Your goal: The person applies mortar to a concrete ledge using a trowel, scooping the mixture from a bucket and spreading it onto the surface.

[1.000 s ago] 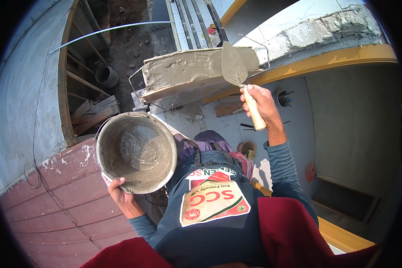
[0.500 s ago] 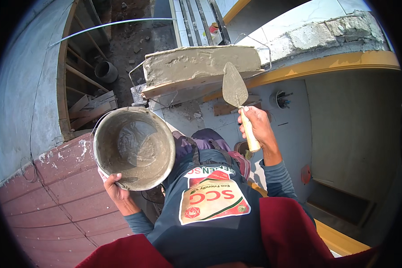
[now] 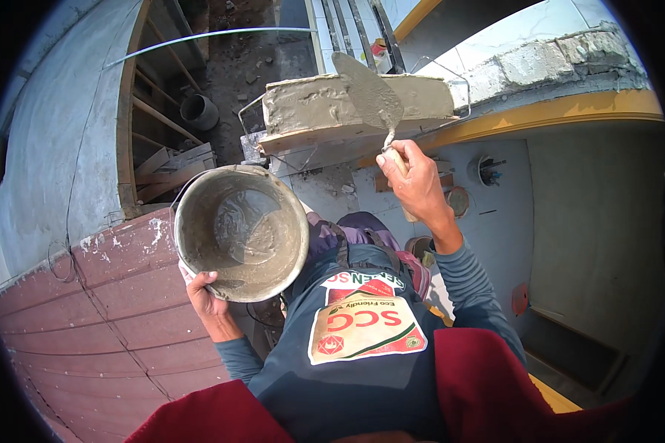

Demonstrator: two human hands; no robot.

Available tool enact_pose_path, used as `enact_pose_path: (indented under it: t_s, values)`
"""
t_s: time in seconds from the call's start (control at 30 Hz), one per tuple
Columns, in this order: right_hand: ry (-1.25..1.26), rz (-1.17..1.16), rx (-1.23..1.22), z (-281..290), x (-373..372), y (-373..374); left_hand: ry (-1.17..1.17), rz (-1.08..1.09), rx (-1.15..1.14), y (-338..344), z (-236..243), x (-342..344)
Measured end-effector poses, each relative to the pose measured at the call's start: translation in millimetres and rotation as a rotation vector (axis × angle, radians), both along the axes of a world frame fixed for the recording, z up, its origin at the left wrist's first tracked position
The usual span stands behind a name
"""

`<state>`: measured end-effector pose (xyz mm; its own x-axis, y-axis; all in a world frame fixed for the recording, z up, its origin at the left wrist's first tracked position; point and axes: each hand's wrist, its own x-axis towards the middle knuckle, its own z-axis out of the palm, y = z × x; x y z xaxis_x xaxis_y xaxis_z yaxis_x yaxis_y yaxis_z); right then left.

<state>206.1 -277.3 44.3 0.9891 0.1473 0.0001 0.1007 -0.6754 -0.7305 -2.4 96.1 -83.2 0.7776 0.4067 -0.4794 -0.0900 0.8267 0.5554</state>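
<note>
My left hand [image 3: 207, 294] grips the near rim of a bucket [image 3: 192, 255], tilted so that its inside faces me. Wet grey mortar [image 3: 257, 240] coats its bottom and walls. In my right hand [image 3: 415, 184] is a trowel [image 3: 369, 92], its handle wrapped by my fingers and its mortar-smeared blade pointing away. The blade overlaps a block of wet mortar [image 3: 303, 105] in view; whether it touches cannot be told. A wooden board [image 3: 303, 140] runs along the block's lower front, and a bent metal rod [image 3: 465, 96] sticks out at its right end.
A rough-edged wall top [image 3: 539, 70] with a yellow beam [image 3: 539, 118] below it curves off to the right. Purplish-red roofing [image 3: 118, 295] lies at left, beneath a grey wall [image 3: 59, 133]. Lower down stand another bucket [image 3: 199, 112] and a pail with tools [image 3: 485, 171].
The trowel blade has swung up and left, over the mortar block, and my right hand has risen. The whole view has shifted, with the bucket still in my left hand.
</note>
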Motion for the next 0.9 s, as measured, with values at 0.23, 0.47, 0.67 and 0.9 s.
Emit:
enact_pose_path:
  t_s: [0.23, 0.47, 0.67, 0.9]
  values:
    - [-0.324, 0.184, -0.236, -16.3, 13.0, -18.4, -0.005, 0.024, 0.064, -3.8, 6.1, 1.8]
    - [-0.517, 0.193, -0.110, -4.3, 23.4, -17.8, 0.023, 0.009, 0.081, -4.1, 7.4, 2.4]
    - [-0.370, 0.229, -0.261, -12.7, 32.3, -25.3, 0.057, 0.010, 0.106, -9.0, 18.4, 8.8]
    - [-0.314, 0.318, -0.361, 11.1, 47.2, -51.0, 0.072, -0.003, 0.119, -6.9, 16.6, 5.6]
